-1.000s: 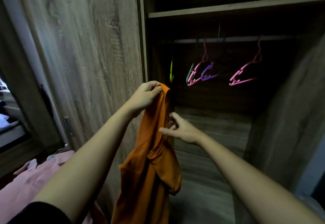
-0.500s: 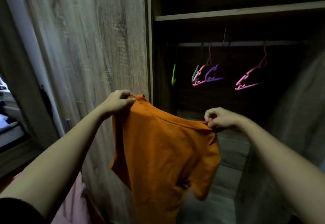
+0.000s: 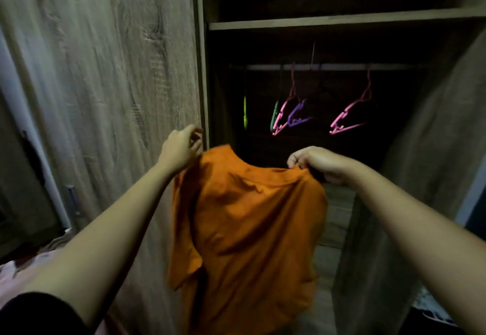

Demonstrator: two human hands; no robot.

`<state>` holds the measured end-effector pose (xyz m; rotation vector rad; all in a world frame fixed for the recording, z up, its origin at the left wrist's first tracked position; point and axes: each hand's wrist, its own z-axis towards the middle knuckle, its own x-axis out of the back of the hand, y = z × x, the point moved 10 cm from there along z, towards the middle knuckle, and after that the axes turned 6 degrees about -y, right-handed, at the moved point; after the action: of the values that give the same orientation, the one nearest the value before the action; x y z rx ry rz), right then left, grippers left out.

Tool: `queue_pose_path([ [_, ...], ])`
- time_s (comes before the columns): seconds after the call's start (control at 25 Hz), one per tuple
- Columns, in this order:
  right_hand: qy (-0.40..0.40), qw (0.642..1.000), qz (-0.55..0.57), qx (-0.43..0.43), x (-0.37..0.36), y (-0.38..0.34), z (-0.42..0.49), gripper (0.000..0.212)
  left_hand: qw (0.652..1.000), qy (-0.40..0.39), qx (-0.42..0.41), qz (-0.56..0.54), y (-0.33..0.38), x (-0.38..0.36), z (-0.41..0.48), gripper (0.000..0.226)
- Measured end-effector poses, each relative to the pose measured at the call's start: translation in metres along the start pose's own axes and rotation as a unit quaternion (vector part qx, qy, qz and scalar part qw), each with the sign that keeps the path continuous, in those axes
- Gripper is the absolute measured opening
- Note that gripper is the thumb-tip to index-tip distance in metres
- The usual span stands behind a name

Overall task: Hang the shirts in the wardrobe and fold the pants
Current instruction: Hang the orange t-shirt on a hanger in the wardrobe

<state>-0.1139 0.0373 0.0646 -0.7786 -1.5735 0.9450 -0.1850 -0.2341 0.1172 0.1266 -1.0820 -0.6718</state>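
Pinching the top edge of the orange shirt (image 3: 249, 216) with the right hand (image 3: 315, 165), centre right of frame. Holding it up mid-frame before the open wardrobe (image 3: 328, 21). Curling the left hand (image 3: 180, 148) at the shirt's upper-left corner; gripping or not, cannot tell. Up on the rail (image 3: 394, 67), upper right, a pink hanger (image 3: 347, 121).

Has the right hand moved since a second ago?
Yes, rightward. The right hand was below the lime hanger; now it holds the orange shirt below the gap between the purple hanger and rightmost pink hanger.
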Motion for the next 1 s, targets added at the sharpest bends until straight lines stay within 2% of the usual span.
queue_pose_path([
  [0.08,0.004,0.998,0.059,-0.004,-0.008,-0.001,0.004,0.036,0.998,0.062,-0.017,-0.014,0.024,0.000,-0.006,0.019],
  [0.12,0.006,0.997,0.083,-0.006,-0.013,-0.002,0.007,0.038,0.996,0.066,-0.027,-0.048,0.039,-0.004,-0.012,0.017],
  [0.2,0.010,0.992,0.124,-0.021,-0.023,0.003,0.015,0.038,0.989,-0.027,-0.014,-0.145,0.064,-0.033,-0.024,0.032],
  [0.28,0.016,0.979,0.200,-0.048,-0.035,0.008,0.020,0.030,0.955,-0.160,0.034,-0.246,0.078,-0.072,-0.042,0.047],
  [0.36,-0.003,0.958,0.280,-0.059,-0.048,0.006,0.021,0.021,0.925,-0.231,0.032,-0.300,0.085,-0.100,-0.052,0.048],
  [0.4,-0.019,0.954,0.293,-0.061,-0.050,0.005,0.021,0.024,0.925,-0.234,0.016,-0.298,0.086,-0.107,-0.053,0.044],
  [0.52,-0.062,0.955,0.285,-0.052,-0.044,0.006,0.017,0.055,0.940,-0.174,-0.013,-0.295,0.085,-0.110,-0.048,0.027],
  [0.6,-0.053,0.971,0.232,-0.018,-0.027,0.000,0.011,0.060,0.947,-0.133,-0.032,-0.289,0.093,-0.102,-0.042,0.013],
  [0.68,0.022,0.995,0.088,0.034,0.004,-0.001,0.009,0.047,0.952,-0.134,-0.067,-0.268,0.110,-0.096,-0.034,0.012],
  [0.72,0.053,0.997,0.024,0.060,0.016,-0.001,0.006,0.040,0.952,-0.141,-0.083,-0.260,0.120,-0.092,-0.031,0.014],
  [0.76,0.047,0.996,-0.019,0.078,0.019,0.004,0.005,0.040,0.951,-0.144,-0.095,-0.255,0.128,-0.088,-0.028,0.016],
  [0.8,0.007,0.995,-0.055,0.086,0.010,0.016,0.008,0.039,0.951,-0.138,-0.103,-0.256,0.135,-0.083,-0.026,0.018],
  [0.92,-0.089,0.964,-0.248,0.016,-0.025,0.083,0.015,0.009,0.940,-0.102,-0.077,-0.316,0.133,-0.068,-0.012,0.020],
  [1.0,-0.070,0.942,-0.323,-0.053,-0.022,0.119,0.012,0.011,0.920,-0.083,-0.027,-0.383,0.113,-0.056,-0.004,0.021],
])
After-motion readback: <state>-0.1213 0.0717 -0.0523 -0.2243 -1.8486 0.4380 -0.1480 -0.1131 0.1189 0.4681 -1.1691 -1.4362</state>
